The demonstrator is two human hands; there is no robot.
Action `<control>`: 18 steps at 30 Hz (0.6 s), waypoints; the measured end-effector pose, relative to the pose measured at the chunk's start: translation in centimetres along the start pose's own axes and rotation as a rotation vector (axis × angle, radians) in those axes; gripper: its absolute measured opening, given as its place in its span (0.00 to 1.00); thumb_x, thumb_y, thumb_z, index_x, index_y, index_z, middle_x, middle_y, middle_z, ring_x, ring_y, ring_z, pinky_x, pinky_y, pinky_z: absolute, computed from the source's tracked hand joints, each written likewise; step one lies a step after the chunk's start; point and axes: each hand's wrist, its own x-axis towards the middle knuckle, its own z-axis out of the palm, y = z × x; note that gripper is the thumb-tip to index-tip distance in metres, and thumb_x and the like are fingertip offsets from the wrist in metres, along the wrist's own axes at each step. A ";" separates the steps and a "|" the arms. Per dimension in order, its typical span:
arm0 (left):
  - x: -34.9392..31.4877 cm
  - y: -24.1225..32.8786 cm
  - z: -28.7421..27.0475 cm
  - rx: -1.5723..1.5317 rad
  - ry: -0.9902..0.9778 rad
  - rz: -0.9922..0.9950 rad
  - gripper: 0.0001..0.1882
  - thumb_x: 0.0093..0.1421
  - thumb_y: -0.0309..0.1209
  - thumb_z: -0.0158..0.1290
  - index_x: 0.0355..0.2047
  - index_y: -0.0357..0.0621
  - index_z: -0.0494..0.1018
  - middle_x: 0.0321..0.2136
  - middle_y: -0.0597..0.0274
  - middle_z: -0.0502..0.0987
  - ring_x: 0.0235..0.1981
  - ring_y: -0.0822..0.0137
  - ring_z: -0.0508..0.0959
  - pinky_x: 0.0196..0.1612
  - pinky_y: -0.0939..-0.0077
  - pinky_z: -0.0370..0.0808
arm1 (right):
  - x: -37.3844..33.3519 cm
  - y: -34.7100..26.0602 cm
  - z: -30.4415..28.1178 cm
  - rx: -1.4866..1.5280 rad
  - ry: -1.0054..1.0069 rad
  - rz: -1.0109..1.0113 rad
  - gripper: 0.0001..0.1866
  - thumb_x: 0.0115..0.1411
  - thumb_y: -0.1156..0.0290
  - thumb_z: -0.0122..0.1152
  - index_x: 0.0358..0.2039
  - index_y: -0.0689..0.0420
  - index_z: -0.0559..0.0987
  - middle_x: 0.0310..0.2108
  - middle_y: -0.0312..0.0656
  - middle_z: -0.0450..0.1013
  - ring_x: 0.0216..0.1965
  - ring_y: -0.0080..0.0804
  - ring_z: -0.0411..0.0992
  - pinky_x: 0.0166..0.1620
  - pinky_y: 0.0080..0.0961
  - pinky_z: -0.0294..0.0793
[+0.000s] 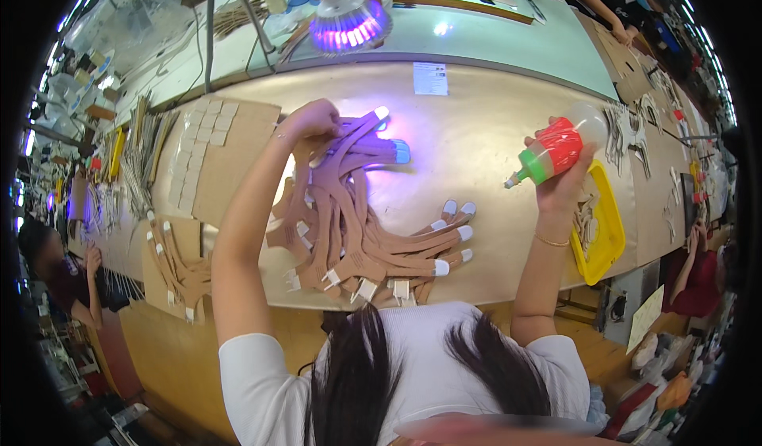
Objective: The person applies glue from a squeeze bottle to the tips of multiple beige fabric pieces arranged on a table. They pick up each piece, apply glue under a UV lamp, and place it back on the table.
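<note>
My left hand [314, 121] is bent into a pinch at the far end of a pile of brown branching strap pieces [341, 208]. It seems to grip one of these pieces, though the fingertips are partly hidden. The straps fan out over the gold-coloured table [508, 200], their ends tipped in white; a few tips look bluish under the light. To the right, my right hand [562, 184] is wrapped round a squeeze bottle [558, 146] with a red wrap and a green collar. Held above the table, the bottle is tilted, its nozzle down and to the left.
A lamp [349, 29] glowing violet hangs over the table's far side. Left of the pile lies cardboard [226, 160] bearing pale squares; more brown straps [186, 275] are at the near left. A yellow tray [609, 259] stands right. Other people work at both sides.
</note>
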 end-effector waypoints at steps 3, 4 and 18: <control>0.2 -0.8 -0.7 -0.062 -0.002 -0.008 0.09 0.46 0.32 0.63 0.27 0.40 0.79 0.18 0.59 0.78 0.22 0.71 0.75 0.30 0.73 0.72 | 0.4 1.2 -0.1 0.032 0.057 0.054 0.38 0.58 0.36 0.45 0.53 0.61 0.66 0.44 0.44 0.70 0.41 0.37 0.73 0.44 0.39 0.77; 0.3 -0.9 -1.4 -0.051 0.032 -0.072 0.10 0.45 0.33 0.63 0.26 0.41 0.79 0.23 0.57 0.78 0.25 0.68 0.76 0.32 0.71 0.72 | 0.4 1.6 0.0 0.059 0.037 0.069 0.39 0.58 0.36 0.46 0.53 0.61 0.65 0.43 0.44 0.70 0.41 0.38 0.73 0.45 0.40 0.77; -16.5 8.6 -5.9 0.240 0.622 0.499 0.07 0.40 0.25 0.56 0.14 0.42 0.68 0.58 0.54 0.64 0.65 0.50 0.53 0.66 0.46 0.40 | 0.7 2.3 0.2 0.046 0.042 0.060 0.40 0.55 0.36 0.51 0.52 0.62 0.65 0.41 0.44 0.70 0.42 0.34 0.73 0.48 0.40 0.76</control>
